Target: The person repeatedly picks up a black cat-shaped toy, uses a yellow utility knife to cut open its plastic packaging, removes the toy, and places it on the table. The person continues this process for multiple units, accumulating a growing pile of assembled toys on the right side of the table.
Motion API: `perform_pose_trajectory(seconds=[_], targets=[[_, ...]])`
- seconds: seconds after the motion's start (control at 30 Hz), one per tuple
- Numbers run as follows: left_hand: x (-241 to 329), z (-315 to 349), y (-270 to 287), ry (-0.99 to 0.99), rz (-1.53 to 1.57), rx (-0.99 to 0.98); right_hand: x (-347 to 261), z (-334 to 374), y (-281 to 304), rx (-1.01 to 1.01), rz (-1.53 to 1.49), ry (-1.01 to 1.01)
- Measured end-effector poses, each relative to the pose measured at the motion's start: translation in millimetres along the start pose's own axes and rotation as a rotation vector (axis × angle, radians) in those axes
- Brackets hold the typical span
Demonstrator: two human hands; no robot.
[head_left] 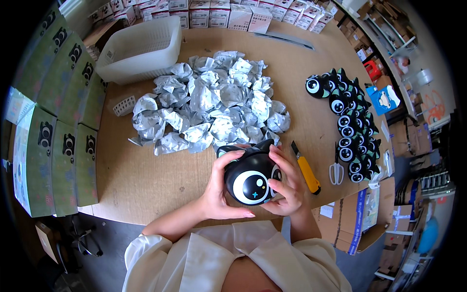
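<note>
From the head view, both hands cradle a black cat-shaped toy (251,176) just above the near edge of the wooden table (146,185). The left hand (220,187) wraps its fingers over the toy's left flank with the thumb along the underside. The right hand (287,182) closes on the opposite flank, fingertips pressed beside the big white eye. Both hands are grasping the toy; neither is loose.

The toy looks like a smooth, glossy, hard shell, rounded like a small ball with two short ears at the top. I judge it to be light and stiff rather than soft, and somewhat slippery because of the shine. A two-sided hold across its widest part, as here, seems safest. The ears look like the thin parts, best not used as handles.

Beyond the toy, toward the middle of the table, lies a heap of crumpled silver-white wrappers (209,104). A white plastic basket (141,48) stands at the far left corner. Just right of the right hand lies a yellow utility knife (306,170), with small scissors (335,170) beyond it. A curved row of finished cat toys (348,126) runs along the right edge. Green printed cartons (63,121) stand along the left edge, and white boxes (228,13) line the far edge.
</note>
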State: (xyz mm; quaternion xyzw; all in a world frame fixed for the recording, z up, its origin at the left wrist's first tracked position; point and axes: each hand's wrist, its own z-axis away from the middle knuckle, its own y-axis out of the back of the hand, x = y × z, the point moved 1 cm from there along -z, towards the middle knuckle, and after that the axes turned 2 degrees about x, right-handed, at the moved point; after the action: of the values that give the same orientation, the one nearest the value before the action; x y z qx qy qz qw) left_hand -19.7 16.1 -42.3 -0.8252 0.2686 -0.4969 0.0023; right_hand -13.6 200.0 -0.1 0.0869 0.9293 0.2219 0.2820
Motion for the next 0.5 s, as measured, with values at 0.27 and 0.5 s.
perform_pose_trajectory(seconds=[0.27,0.5], targets=[[-2.7,2.6,-4.4,-0.058,-0.018,0.008,-0.3,3.5,2.0,-0.018,-0.073,-0.033],[1.6,-3.2,-1.8,-0.172,-0.195,-0.063,-5.4,2.2,2.1,-0.015,-0.086,-0.018]])
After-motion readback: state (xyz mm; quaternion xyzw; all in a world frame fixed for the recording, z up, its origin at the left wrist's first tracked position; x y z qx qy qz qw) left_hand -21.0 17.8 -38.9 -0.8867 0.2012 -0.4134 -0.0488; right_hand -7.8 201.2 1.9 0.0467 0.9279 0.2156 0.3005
